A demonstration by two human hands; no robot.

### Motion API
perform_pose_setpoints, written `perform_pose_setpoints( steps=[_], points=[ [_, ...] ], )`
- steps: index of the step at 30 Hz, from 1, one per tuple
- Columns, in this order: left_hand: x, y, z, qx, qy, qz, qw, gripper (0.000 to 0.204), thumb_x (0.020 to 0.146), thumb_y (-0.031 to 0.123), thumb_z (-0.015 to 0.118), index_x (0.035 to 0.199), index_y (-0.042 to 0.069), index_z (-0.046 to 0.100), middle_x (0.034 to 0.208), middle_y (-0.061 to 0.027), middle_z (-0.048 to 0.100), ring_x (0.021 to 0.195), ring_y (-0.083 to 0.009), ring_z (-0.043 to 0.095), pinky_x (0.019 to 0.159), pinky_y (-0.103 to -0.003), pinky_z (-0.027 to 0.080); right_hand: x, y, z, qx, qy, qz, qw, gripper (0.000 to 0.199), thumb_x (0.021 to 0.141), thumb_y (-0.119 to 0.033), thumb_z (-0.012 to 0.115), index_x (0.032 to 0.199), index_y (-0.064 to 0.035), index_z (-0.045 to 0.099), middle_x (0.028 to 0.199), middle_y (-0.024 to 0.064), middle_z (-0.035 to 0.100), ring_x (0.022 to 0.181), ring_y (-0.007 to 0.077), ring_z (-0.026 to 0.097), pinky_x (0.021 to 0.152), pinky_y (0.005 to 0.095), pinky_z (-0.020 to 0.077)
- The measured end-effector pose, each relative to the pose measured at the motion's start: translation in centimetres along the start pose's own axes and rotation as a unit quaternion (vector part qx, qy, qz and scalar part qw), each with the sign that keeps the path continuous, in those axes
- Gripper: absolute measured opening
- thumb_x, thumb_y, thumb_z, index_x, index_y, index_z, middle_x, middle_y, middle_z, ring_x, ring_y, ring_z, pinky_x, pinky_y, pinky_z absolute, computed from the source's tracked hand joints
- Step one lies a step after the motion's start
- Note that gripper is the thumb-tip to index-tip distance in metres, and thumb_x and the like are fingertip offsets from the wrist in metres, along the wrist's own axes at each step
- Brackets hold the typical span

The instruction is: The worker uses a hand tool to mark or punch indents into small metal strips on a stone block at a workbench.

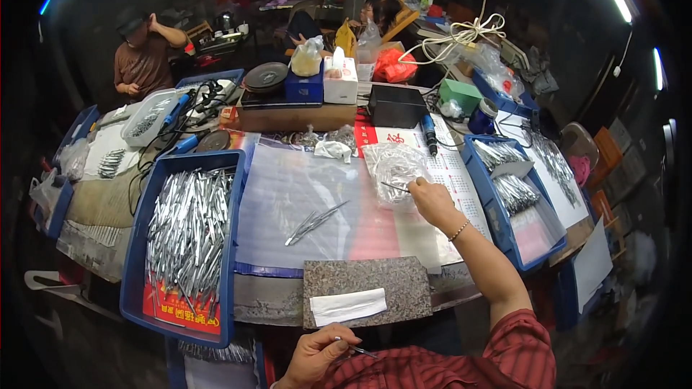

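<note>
My right hand (431, 200) reaches forward with its fingers closed on a thin dark metal tool (393, 187), whose exact kind is unclear. Under it lies a clear plastic bag (398, 166); what is inside is too small to make out. Low in front of my body, my left hand (317, 357) pinches a slim pointed metal piece (362, 351) that looks like tweezers. Between the hands a white folded strip (349, 307) rests on a speckled stone slab (404, 284). Several similar slim metal pieces (315, 223) lie in a small bunch on the plastic-covered mat (274, 187).
To the left, a blue tray (130, 281) holds a heap of slim metal pieces. Another blue tray (551, 227) with bundles stands right. A blue pen-shaped tool (429, 133), black box (397, 106) and tissue box (340, 81) are behind. A person (143, 57) is far left, another (378, 11) further back.
</note>
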State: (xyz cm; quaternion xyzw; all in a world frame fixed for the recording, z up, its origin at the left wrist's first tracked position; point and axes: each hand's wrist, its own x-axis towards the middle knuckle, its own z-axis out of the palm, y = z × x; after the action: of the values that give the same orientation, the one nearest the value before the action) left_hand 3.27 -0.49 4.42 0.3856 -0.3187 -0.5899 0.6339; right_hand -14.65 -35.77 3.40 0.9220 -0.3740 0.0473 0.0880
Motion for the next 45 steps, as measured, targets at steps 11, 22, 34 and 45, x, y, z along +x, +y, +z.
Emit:
perform_pose_setpoints(
  steps=[11,22,34,45],
  points=[
    [1.6,-0.1,-2.4,-0.013,-0.080,-0.045,0.996,0.015,0.094,0.008,0.058,0.099,-0.003,0.067,0.096,-0.0067,0.062,0.085,-0.0119,0.055,0.077,-0.024,0.044,-0.4,-0.6,-4.2,-0.011,-0.016,0.015,1.000,0.008,0.080,-0.003,0.053,0.077,-0.0033,0.061,0.083,0.0169,0.062,0.069,0.0351,0.065,0.061,0.0438,0.0530],
    [0.7,0.7,-2.1,-0.076,0.033,0.029,0.996,0.027,0.098,0.021,0.052,0.091,-0.004,0.055,0.076,-0.0125,0.054,0.068,-0.0192,0.057,0.060,-0.027,0.048,-12.8,-4.5,-10.5,0.513,-0.011,0.132,0.848,0.006,0.088,-0.003,0.059,0.087,0.0013,0.055,0.066,0.0056,0.061,0.060,0.0088,0.059,0.054,0.0230,0.0440],
    [-8.0,-7.6,-5.3,0.159,0.294,-0.251,0.908,0.012,0.094,0.014,0.060,0.097,0.004,0.066,0.065,0.0053,0.053,0.053,0.0004,0.040,0.046,-0.016,0.028,-19.0,-3.2,-8.2,0.636,-0.174,0.076,0.748,0.011,0.086,-0.004,0.058,0.094,0.0030,0.061,0.076,0.0113,0.069,0.071,0.0162,0.068,0.064,0.0257,0.0502],
    [-3.5,-8.9,-0.1,0.143,0.150,-0.270,0.940,0.020,0.096,0.012,0.055,0.112,0.002,0.061,0.086,0.0025,0.058,0.073,-0.0040,0.050,0.066,-0.019,0.043,-24.4,-6.0,-4.6,0.685,-0.211,0.115,0.687,0.012,0.089,-0.006,0.060,0.095,0.0036,0.058,0.073,0.0078,0.067,0.066,0.0102,0.063,0.059,0.0231,0.0472]
  ],
)
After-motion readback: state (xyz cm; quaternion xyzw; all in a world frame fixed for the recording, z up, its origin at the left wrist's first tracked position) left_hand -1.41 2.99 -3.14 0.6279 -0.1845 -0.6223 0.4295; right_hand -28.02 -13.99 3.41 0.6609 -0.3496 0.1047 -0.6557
